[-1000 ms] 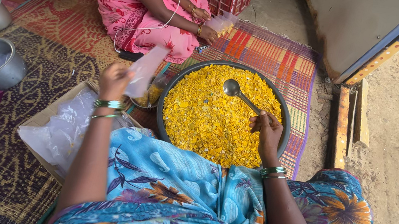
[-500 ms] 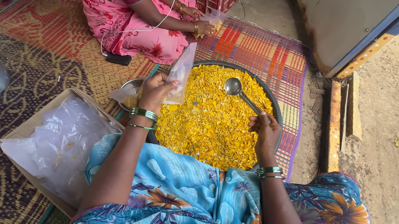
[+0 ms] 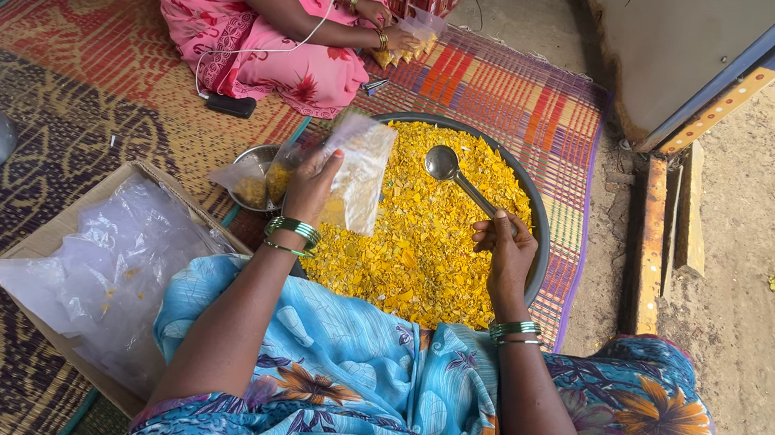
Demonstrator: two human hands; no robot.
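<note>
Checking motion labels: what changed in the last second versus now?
The left hand carried the clear plastic bag from beside the pan to over the yellow snack mix, near the ladle. The right hand kept its grip on the ladle handle; the big pan and the box of bags stayed put.

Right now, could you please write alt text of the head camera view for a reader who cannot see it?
A seated person's left hand holds a clear plastic bag over a wide round pan of yellow flakes, while the right hand holds a metal ladle. Beside them lies a cardboard box of bags; another person in pink sits opposite.
</note>
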